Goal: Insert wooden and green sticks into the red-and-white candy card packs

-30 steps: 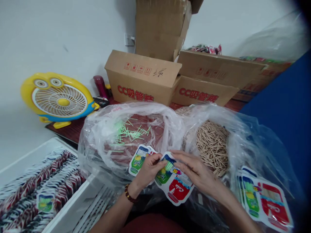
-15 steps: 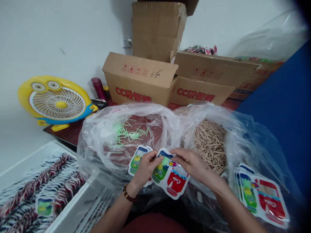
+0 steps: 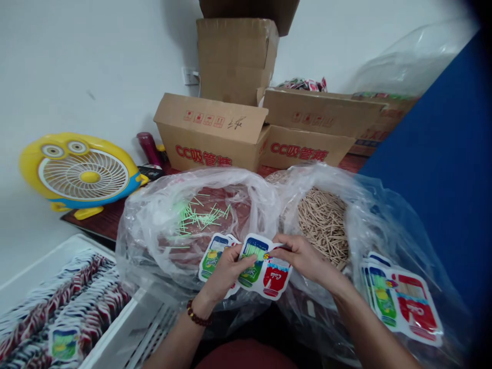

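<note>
My left hand (image 3: 229,270) is closed on a two-part candy packet (image 3: 265,266), its thumb on the green Sprite half. Thin pale-green sticks show in that half's window. My right hand (image 3: 300,256) pinches the top of the red Cola half. Under my left hand lies another packet (image 3: 212,256), partly covered. Behind it, a clear plastic bag (image 3: 132,225) holds loose green candy sticks (image 3: 202,215). To the right of that, a second bag holds a heap of brown sticks (image 3: 325,223). Several packets (image 3: 407,302) lie in a pile on the far right.
A white crate (image 3: 126,320) at lower left holds rows of packets. Cardboard boxes (image 3: 209,138) stand behind the bags. A yellow fan (image 3: 86,174) and a dark red flask (image 3: 149,148) stand at left. A blue panel (image 3: 426,148) borders the right.
The view has shifted slightly. My right fingers have moved from the packet's middle top edge down toward the Cola half, and the packet sits a little more level. My left hand keeps its hold.
</note>
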Tool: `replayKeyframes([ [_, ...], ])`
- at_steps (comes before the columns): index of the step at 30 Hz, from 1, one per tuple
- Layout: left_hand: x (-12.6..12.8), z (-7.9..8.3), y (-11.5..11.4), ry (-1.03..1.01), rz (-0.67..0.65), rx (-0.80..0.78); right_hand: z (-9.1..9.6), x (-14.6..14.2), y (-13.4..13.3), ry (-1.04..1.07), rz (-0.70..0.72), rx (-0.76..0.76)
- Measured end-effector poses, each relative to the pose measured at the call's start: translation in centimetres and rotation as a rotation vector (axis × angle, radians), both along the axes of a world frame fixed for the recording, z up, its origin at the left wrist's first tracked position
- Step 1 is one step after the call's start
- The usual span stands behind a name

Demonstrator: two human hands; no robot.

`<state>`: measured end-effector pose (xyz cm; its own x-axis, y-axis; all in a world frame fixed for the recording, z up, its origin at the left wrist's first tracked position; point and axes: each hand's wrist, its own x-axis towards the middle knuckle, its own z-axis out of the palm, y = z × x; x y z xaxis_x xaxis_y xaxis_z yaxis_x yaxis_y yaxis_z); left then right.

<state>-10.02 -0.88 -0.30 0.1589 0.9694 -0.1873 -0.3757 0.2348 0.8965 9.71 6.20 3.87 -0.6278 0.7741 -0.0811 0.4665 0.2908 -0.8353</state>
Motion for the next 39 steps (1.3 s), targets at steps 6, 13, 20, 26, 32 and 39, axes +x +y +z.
replayKeyframes([
  [6,0.2,0.2,-0.1,0.063,-0.028,-0.011,-0.5,0.6,-0.1,-0.009,-0.013,0.019],
  [13,0.7,-0.1,-0.2,0.071,-0.013,-0.03,-0.4,1.2,-0.3,-0.056,-0.032,0.071],
  [20,0.9,-0.1,-0.8,0.067,-0.015,-0.038,-1.1,1.6,-0.3,-0.019,-0.044,0.035],
  [26,1.2,0.5,-0.8,0.16,-0.009,-0.015,-1.3,1.6,-0.7,0.009,-0.041,0.007],
  [32,2.4,0.6,-1.0,0.405,0.063,0.103,-1.2,1.3,-1.0,0.091,0.027,-0.013],
  [39,3.3,-1.2,-1.5,0.482,0.063,0.073,-2.6,1.7,-2.2,0.074,-0.055,0.008],
])
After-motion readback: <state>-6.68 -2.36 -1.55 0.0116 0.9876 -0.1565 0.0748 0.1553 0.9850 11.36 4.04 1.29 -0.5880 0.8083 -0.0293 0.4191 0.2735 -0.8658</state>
